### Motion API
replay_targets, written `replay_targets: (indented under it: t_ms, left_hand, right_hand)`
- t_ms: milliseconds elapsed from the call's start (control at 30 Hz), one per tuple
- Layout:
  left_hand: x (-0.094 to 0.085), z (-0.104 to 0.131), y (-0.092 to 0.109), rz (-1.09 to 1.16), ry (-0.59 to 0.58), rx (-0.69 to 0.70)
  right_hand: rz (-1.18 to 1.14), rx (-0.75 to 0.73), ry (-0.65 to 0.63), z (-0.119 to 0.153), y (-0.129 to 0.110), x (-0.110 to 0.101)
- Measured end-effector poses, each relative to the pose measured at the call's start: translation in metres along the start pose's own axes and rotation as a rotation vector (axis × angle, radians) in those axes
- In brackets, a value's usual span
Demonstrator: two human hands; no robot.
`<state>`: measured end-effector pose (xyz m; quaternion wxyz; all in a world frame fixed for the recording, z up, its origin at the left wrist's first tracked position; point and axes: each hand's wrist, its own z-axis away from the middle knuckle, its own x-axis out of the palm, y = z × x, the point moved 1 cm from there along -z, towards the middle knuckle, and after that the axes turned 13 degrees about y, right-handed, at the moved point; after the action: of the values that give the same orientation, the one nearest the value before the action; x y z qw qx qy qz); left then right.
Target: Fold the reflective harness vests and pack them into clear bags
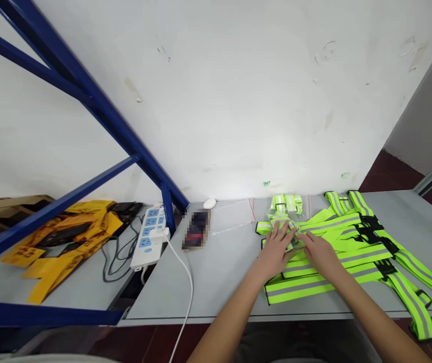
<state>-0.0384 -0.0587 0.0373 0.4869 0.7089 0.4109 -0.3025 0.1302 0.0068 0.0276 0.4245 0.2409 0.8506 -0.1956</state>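
Observation:
My left hand (275, 250) bends over a clear plastic bag (281, 218) holding a folded neon-yellow reflective strap, its thumb and fingers closed on the near part. From the other side, the fingertips of my right hand (319, 252) pinch the bag's near right edge. Partly under both hands spread several loose neon-yellow reflective straps (299, 290) with grey stripes and black buckles (370, 229). Beyond the bag, against the wall, sits another folded strap (289, 202) in clear plastic. My fingers hide part of the bag's near edge.
Flat clear bags (233, 214) lie left of the straps, near a pixelated phone-like item (196, 229) and a white round object (209, 203). A power strip (149, 237) with a white cable, yellow packaging (75, 242) and a blue metal frame (125, 133) stand further left. Strap ends overhang the front edge.

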Motion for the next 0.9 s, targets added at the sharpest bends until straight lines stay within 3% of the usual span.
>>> replay_targets:
  t_ms: [100,200,400,600,733,900]
  left_hand:
    - [-0.006,0.014,-0.01,0.004,-0.108,0.081]
    - [-0.005,0.019,-0.014,-0.019,-0.105,0.097]
    - [0.012,0.024,-0.006,-0.239,0.089,-0.041]
    - [-0.007,0.029,-0.006,-0.175,0.247,-0.19]
    - [-0.01,0.029,-0.006,-0.151,0.219,-0.107]
    - [-0.004,0.031,-0.009,-0.082,0.257,-0.037]
  right_hand:
    - [0.041,-0.034,0.002,0.01,0.006,0.003]
    - [0.023,-0.104,0.005,0.011,0.001,0.001]
    - [-0.099,-0.131,-0.037,-0.01,-0.017,-0.008]
    - [-0.104,-0.031,-0.024,-0.011,-0.022,-0.008]
    - [-0.105,0.116,0.079,-0.003,-0.026,0.005]
    - [-0.207,0.529,0.385,0.003,-0.032,0.018]
